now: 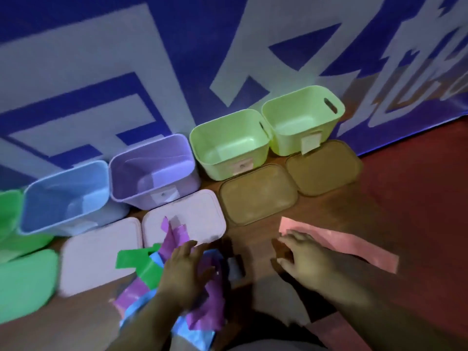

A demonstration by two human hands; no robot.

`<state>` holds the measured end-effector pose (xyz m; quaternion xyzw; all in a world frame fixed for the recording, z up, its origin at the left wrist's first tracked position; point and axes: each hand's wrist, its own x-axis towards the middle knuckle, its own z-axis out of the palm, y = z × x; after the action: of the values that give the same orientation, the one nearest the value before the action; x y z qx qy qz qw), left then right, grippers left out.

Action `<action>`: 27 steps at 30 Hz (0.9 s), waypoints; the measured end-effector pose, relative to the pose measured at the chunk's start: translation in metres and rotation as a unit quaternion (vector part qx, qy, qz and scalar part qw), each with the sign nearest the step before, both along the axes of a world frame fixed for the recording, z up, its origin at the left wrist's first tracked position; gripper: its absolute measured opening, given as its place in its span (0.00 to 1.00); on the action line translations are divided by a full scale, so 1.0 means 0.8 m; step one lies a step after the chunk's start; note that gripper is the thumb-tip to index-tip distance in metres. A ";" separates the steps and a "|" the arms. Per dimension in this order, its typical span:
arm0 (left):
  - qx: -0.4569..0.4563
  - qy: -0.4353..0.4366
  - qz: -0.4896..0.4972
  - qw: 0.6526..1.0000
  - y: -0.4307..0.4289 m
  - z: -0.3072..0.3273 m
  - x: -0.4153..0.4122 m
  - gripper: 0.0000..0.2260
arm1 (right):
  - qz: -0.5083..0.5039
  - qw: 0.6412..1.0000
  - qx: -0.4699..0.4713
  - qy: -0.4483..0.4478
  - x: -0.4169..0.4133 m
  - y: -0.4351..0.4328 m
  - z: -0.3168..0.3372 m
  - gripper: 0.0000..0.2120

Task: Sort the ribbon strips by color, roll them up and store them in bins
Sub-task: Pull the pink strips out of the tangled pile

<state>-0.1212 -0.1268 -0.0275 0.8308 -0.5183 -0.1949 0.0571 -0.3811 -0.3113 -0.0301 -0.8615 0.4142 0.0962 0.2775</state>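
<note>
A heap of ribbon strips lies on the brown table in front of me: purple strips (174,239), a green strip (131,259) and light blue strips (192,333). My left hand (187,272) rests flat on the heap, fingers spread. A pink strip (344,247) lies stretched out to the right. My right hand (306,257) presses on its left end, fingers apart. Behind stand open bins: a blue bin (33,211), a purple bin (119,183), and two light green bins (202,150) (336,115). A green bin (7,214) shows at the left edge.
Lids lie flat before the bins: a green lid (22,285), two pale pink lids (93,259) (197,214) and two brown lids (258,196) (324,168). A blue-and-white banner (126,59) closes off the back. A red surface (417,173) lies to the right.
</note>
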 end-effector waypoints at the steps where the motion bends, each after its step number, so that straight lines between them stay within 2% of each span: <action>1: -0.007 -0.004 0.015 1.000 0.021 0.003 0.009 0.28 | 0.017 1.000 0.004 -0.008 0.020 0.012 -0.002 0.28; 7: 0.011 -0.008 0.120 0.993 0.144 0.010 0.054 0.28 | 0.121 0.991 0.030 -0.045 0.124 0.088 -0.007 0.28; 11: -0.008 0.001 0.168 0.986 0.208 0.012 0.074 0.27 | 0.159 0.983 0.012 -0.091 0.174 0.137 -0.013 0.25; 18: -0.033 0.039 0.234 0.971 0.278 0.011 0.100 0.29 | 0.205 0.974 0.033 -0.093 0.241 0.208 -0.010 0.26; 22: -0.037 0.071 0.254 0.964 0.304 0.010 0.113 0.28 | 0.221 0.972 0.046 -0.067 0.269 0.237 -0.007 0.26; 27: -0.041 0.113 0.240 0.963 0.313 -0.013 0.148 0.28 | 0.262 0.963 0.013 -0.066 0.300 0.268 -0.006 0.26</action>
<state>-0.0025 0.1237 -0.0379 0.9004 -0.3015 -0.2466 0.1940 -0.1409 -0.0971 -0.0348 -0.9407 0.1541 0.1139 0.2801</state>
